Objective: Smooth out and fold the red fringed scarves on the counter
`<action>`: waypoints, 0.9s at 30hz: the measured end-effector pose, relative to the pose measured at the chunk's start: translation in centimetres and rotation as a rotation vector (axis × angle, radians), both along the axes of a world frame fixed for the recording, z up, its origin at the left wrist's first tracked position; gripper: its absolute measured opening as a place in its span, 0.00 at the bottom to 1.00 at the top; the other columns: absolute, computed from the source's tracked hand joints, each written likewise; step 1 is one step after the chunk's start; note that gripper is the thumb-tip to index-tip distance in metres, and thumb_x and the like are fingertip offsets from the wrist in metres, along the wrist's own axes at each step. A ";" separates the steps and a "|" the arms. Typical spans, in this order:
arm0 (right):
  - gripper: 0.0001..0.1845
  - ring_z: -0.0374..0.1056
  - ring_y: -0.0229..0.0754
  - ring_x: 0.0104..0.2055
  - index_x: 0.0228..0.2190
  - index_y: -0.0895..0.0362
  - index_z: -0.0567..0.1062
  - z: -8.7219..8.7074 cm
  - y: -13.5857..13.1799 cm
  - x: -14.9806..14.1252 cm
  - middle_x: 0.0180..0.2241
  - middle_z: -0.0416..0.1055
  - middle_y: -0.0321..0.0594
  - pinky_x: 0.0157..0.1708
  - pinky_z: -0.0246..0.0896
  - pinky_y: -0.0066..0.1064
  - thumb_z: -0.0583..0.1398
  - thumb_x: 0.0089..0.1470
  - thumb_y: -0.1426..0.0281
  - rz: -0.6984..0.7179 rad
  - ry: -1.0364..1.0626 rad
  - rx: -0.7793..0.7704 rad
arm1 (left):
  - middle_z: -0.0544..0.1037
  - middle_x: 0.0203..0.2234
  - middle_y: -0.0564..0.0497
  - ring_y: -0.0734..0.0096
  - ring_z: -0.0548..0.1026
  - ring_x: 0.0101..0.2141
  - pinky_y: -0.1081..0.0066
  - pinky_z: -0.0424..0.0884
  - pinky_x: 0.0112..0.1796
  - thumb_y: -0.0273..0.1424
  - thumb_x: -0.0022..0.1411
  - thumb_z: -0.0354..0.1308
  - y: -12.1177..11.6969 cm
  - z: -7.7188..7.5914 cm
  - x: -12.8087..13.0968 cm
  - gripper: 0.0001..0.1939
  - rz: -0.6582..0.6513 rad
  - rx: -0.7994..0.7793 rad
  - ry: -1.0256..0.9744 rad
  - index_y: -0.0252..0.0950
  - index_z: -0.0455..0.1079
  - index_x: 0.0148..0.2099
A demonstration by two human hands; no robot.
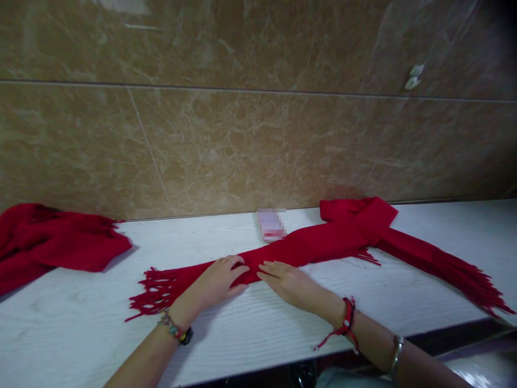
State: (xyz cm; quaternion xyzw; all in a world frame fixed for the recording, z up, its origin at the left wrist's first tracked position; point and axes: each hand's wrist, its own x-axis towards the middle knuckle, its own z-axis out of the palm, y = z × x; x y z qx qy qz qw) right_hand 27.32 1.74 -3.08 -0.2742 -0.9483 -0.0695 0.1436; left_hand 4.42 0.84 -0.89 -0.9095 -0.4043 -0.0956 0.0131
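A long red scarf (323,241) with fringed ends lies stretched along the white table. My left hand (222,280), with a ring and a beaded bracelet, rests on its narrow left part, near the fringe (155,293). The thumb and fingers of that hand are apart, with scarf cloth showing between them. Just to the right, my right hand (288,285) lies on the same strip with its fingers stretched out flat. Neither hand lifts the cloth. At its right end the scarf is folded over or crossed, and a fringed tail runs toward the front right.
A second red cloth (72,240) with some fringe is bunched at the left. Behind the scarf, a small, partly blurred pinkish packet or card (270,223) lies near the brown marbled wall (242,145). The white table (226,337) ends at a dark front edge.
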 end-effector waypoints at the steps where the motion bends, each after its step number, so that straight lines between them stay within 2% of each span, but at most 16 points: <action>1: 0.18 0.59 0.46 0.54 0.48 0.61 0.69 0.1 -0.1 0.0 0.51 0.64 0.48 0.53 0.55 0.38 0.52 0.55 0.77 0.003 -0.009 0.003 | 0.66 0.48 0.44 0.64 0.65 0.48 0.65 0.62 0.50 0.36 0.61 0.50 0.0 -0.2 -0.1 0.19 0.006 -0.008 -0.010 0.37 0.63 0.53; 7: 0.21 0.54 0.46 0.56 0.51 0.57 0.66 0.1 -0.1 0.1 0.53 0.61 0.47 0.54 0.52 0.40 0.50 0.56 0.78 0.010 -0.020 -0.035 | 0.62 0.53 0.41 0.61 0.61 0.52 0.62 0.60 0.52 0.40 0.63 0.46 -0.3 -0.6 -0.3 0.24 0.043 -0.056 0.003 0.35 0.57 0.58; 15: 0.25 0.51 0.45 0.58 0.54 0.50 0.61 0.1 -0.1 0.3 0.56 0.57 0.47 0.55 0.49 0.42 0.49 0.56 0.79 0.024 -0.066 -0.091 | 0.68 0.49 0.41 0.62 0.67 0.48 0.63 0.65 0.49 0.33 0.61 0.50 -0.5 0.1 -0.3 0.18 0.004 0.017 0.041 0.34 0.64 0.53; 22: 0.26 0.50 0.45 0.58 0.54 0.51 0.62 0.4 -0.3 0.2 0.56 0.56 0.47 0.55 0.48 0.42 0.48 0.55 0.80 0.028 -0.096 -0.096 | 0.68 0.50 0.43 0.61 0.68 0.47 0.61 0.67 0.47 0.29 0.61 0.50 -1.9 -0.4 -4.0 0.18 0.099 0.066 0.120 0.39 0.63 0.54; 27: 0.25 0.52 0.47 0.57 0.52 0.54 0.63 1.0 -0.6 -0.1 0.55 0.58 0.48 0.54 0.50 0.43 0.48 0.54 0.81 0.015 -0.118 -0.083 | 0.72 0.44 0.47 0.66 0.71 0.41 0.66 0.69 0.42 0.27 0.60 0.50 -2.9 0.3 -6.1 0.14 0.102 0.063 0.091 0.40 0.69 0.48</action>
